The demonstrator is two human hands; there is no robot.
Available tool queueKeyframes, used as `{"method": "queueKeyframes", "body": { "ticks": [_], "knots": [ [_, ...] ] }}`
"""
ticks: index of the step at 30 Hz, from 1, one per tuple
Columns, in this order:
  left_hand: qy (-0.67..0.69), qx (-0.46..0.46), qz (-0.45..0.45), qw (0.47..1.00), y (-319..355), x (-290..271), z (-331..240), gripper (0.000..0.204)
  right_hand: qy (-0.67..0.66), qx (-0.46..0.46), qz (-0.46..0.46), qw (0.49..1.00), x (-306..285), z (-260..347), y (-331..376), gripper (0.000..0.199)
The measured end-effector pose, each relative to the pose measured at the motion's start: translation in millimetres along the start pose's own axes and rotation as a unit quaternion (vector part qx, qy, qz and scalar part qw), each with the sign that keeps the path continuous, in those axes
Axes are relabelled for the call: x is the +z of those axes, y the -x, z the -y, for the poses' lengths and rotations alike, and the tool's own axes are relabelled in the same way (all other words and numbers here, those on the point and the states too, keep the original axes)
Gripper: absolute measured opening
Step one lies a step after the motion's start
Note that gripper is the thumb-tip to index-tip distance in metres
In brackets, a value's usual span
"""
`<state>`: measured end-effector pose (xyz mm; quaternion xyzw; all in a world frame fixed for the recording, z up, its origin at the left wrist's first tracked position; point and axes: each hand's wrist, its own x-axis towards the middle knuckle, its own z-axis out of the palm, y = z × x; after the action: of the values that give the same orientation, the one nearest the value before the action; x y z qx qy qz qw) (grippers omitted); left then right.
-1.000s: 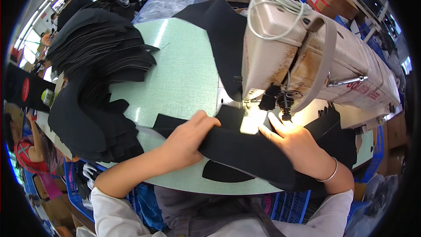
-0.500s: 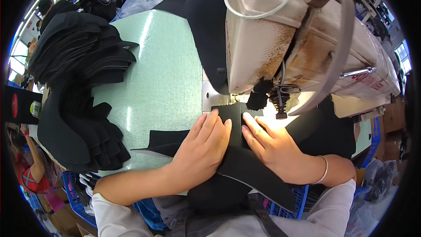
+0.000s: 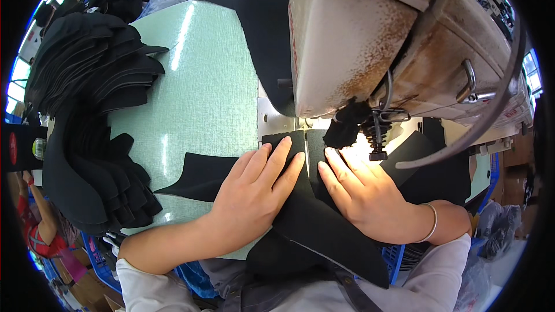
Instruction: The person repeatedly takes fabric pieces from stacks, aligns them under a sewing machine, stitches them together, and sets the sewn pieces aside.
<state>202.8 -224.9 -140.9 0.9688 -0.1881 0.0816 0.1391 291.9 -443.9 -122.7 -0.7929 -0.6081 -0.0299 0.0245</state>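
My left hand (image 3: 251, 190) lies flat on a black fabric piece (image 3: 202, 176), fingers stretched toward the needle area of a sewing machine (image 3: 352, 40). On the right, my right hand (image 3: 373, 199) presses another black panel (image 3: 315, 144) with its fingers extended under the machine's lamp. A narrow light gap runs between the panel edges just ahead of the fingertips. Toward my lap a black flap (image 3: 329, 237) drapes down from between the hands. The needle and presser foot are mostly hidden behind the machine head.
Layered black cut pieces (image 3: 87, 162) are stacked on the left of the pale green table (image 3: 191, 81). More black fabric (image 3: 263, 29) trails beyond the machine. A blue crate (image 3: 393, 263) stands below on the right. At far left, a person in red (image 3: 43, 231) is partly visible.
My hands have moved slightly apart, the left one leftward and the right one a little to the right. A gap between the panels now shows. The whole view has shifted closer to the machine.
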Motion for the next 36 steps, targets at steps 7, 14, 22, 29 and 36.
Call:
{"method": "queueKeyframes", "body": {
  "ticks": [7, 14, 22, 29, 36],
  "knots": [
    [-0.013, -0.001, 0.009, 1.0, -0.6, -0.7, 0.7, 0.055, -0.02, -0.016, -0.027, 0.999, 0.6, -2.9, -1.6, 0.054],
    [0.034, -0.012, 0.019, 0.999, -5.3, 1.5, 3.1, 0.054, -0.027, -0.019, -0.006, 0.999, -2.0, -3.7, -2.5, 0.056],
    [0.021, -0.009, -0.011, 1.0, -9.5, -1.5, 5.4, 0.055, -0.018, -0.012, 0.015, 1.0, -2.9, -5.8, -4.0, 0.062],
    [0.043, -0.015, -0.015, 0.999, -19.8, -4.0, 13.5, 0.064, -0.071, 0.006, -0.039, 0.997, -2.0, -13.1, -9.9, 0.052],
    [0.03, -0.011, 0.006, 0.999, -19.3, -3.9, 14.9, 0.069, -0.019, -0.027, -0.078, 0.996, 3.7, -15.6, -12.1, 0.052]
  ]
}}
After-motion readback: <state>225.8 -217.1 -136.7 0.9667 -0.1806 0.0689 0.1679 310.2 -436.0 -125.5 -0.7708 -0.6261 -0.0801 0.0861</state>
